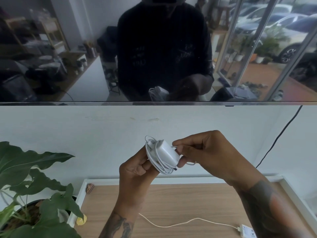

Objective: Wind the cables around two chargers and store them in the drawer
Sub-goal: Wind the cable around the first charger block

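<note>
A white square charger [165,150] is held up in front of the wall, with its white cable [160,166] coiled around it in several loops. My left hand [137,170] grips the charger and coil from below left. My right hand [200,150] pinches the cable's end at the charger's right side. A second white charger [247,232] lies on the wooden tabletop [180,203] at the lower right. Its cable [180,224] trails loose to the left across the wood. No drawer shows in this view.
A potted plant [30,186] with large green leaves fills the lower left. A dark TV screen [68,48] hangs on the wall above and mirrors the room. A black cable [277,140] runs down the wall at right. A small brown object [90,188] sits at the table's back left corner.
</note>
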